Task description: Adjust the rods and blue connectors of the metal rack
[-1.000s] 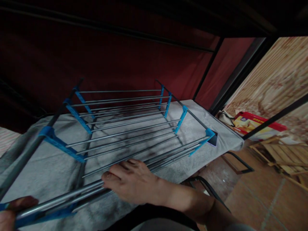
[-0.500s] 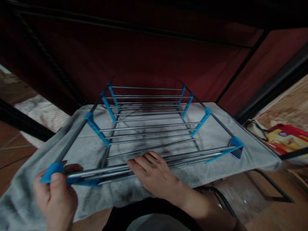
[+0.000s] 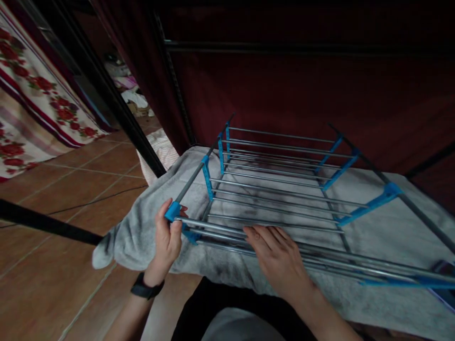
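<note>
A rack [image 3: 279, 183] of grey metal tubes with blue plastic brackets lies on a grey blanket [image 3: 249, 274]. My left hand [image 3: 168, 237] is closed around the blue corner piece at the rack's near left end, its thumb on the near side. A dark watch [image 3: 146, 286] is on that wrist. Farther right, my right hand [image 3: 279, 253] rests over the near bundle of tubes with its fingers together and bent over them; its thumb is hidden. The rack's near right corner runs out of view.
A dark red cloth [image 3: 284, 90] hangs behind the rack. Black metal frame bars [image 3: 110, 94] stand at the left, over a tiled floor [image 3: 53, 246]. A flowered curtain [image 3: 42, 90] hangs farther left. A dark flat object [image 3: 443, 289] lies under the rack at the right edge.
My view has swung to the left, so the rack appears farther right and more floor shows. Both hands keep their places on the rack.
</note>
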`<state>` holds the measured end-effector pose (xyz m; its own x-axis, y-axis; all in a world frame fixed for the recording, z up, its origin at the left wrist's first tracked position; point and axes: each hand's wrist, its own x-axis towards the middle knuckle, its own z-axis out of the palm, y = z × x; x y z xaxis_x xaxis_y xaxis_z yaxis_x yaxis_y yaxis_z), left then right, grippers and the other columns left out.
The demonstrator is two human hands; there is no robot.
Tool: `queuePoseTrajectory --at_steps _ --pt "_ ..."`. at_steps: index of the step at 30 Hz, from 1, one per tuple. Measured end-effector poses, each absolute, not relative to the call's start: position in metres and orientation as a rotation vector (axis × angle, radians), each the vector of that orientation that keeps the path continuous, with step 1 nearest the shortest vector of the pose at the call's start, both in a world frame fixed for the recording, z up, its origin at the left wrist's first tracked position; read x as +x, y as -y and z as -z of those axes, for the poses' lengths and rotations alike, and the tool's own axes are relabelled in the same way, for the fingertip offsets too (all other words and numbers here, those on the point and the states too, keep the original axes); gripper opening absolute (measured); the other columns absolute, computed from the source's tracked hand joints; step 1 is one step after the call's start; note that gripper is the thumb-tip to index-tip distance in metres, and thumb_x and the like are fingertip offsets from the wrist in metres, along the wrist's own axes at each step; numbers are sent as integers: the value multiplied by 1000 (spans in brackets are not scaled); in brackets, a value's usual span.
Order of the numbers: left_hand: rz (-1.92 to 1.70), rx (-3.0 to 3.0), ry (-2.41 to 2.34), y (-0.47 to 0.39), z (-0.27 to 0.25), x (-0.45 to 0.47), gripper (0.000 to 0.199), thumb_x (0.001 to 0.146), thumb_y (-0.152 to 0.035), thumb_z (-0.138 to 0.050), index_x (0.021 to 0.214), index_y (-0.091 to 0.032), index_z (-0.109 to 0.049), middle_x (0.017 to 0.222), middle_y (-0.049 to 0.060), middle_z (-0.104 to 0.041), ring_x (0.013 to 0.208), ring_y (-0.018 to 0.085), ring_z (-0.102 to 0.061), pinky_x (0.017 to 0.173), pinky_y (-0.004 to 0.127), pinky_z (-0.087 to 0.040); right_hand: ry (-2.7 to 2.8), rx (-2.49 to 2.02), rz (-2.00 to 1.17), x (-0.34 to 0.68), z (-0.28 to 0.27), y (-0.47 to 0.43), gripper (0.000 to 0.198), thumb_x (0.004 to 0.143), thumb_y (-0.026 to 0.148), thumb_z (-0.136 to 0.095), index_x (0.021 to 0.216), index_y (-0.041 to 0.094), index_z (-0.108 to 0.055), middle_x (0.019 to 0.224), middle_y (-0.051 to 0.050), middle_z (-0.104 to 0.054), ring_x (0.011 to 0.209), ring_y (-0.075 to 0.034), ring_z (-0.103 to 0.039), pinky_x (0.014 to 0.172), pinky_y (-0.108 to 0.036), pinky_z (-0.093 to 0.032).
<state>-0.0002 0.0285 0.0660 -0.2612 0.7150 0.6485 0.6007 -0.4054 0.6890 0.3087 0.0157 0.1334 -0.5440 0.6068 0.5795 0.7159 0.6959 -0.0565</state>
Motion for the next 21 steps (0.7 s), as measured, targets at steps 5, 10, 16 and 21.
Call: queuePoseTrajectory --at_steps 5,10,16,21 --pt "-1704 1907 -1693 -27 -64 -4 50 102 -40 -45 148 -23 -37 103 8 -70 86 22 -69 71 36 -58 2346 -1010 236 309 -135 -16 30 98 10 -56 126 17 -64 108 -5 -73 91 -19 -65 88 -36 -48" --pt "-1614 2009 -1818 -26 -67 -7 50 102 -36 -43 149 -20 -34 105 8 -71 90 21 -70 78 37 -59 2353 -1001 208 310 -135 -15 30 100 12 -54 128 17 -63 108 -6 -73 92 -19 -66 87 -36 -49" --pt "-1417 2354 -1991 -29 -68 -23 62 99 -34 -47 155 -21 -26 106 10 -72 90 25 -72 86 42 -58 2363 -987 231 311 -136 -15 29 102 15 -53 129 16 -62 106 -8 -72 92 -21 -67 88 -37 -49" --pt "-1378 2510 -2015 -34 -63 -34 75 97 -38 -50 160 -20 -16 112 13 -71 93 29 -71 82 42 -58 2384 -986 241 311 -138 -15 28 102 17 -54 129 15 -61 108 -9 -72 96 -22 -67 91 -39 -48"
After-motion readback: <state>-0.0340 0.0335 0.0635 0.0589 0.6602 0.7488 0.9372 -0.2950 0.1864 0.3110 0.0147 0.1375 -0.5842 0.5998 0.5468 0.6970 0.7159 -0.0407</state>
